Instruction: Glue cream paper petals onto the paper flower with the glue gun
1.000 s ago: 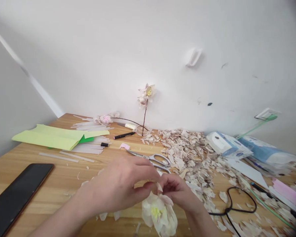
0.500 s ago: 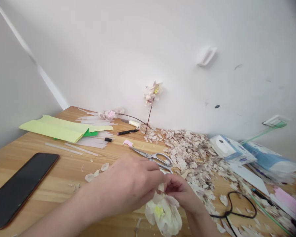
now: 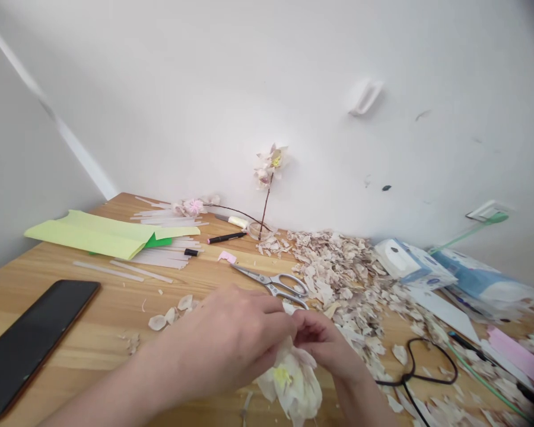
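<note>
a whitish, yellow-centred flower (image 3: pixel 300 382) tilts, petals spread.

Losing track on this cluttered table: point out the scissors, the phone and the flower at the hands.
Scissors (image 3: pixel 266 280), head view: near the pivot.
Phone (image 3: pixel 39 349), head view: middle of the screen.
Flower (image 3: pixel 297 382), head view: pale petals.

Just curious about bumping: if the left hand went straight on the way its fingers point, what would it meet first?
Probably the right hand, directly ahead of the left hand; whether they already touch is unclear. The yellow-centred flower sits lower in the picture.

Black phone (image 3: pixel 38 347), black cord (image 3: pixel 407 377), probably a tissue pack (image 3: pixel 416 264).
</note>
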Available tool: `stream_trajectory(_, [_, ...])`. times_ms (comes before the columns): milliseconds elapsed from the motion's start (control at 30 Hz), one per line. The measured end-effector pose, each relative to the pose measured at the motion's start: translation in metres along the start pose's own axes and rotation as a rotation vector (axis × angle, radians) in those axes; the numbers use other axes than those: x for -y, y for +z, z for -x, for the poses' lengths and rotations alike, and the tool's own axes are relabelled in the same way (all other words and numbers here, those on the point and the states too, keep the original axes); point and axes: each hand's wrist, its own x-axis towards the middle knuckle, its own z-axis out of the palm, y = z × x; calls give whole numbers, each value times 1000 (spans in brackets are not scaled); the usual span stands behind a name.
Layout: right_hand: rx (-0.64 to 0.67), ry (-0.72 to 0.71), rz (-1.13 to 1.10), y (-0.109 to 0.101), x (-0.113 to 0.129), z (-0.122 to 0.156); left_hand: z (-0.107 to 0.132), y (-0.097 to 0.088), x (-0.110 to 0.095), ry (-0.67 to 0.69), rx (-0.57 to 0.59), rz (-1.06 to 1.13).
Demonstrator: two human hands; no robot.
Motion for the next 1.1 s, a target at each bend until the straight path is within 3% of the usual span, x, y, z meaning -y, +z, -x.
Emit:
stream_trajectory(300, [-33,-1,18,2,-1,-2,2,-10,-4,-14,8,90])
stream_trajectory(800, [-52,-15,-3,3,-1,-4,4,-12,0,-57,22,200])
stream_trajectory(967, [-95,-25,-33,3,-2,-4,0,-14,8,-67,-22,426])
stream_trajectory(1100, [-139,-21,-75,3,-4,-3,-2,-7,18,-173,-117,691])
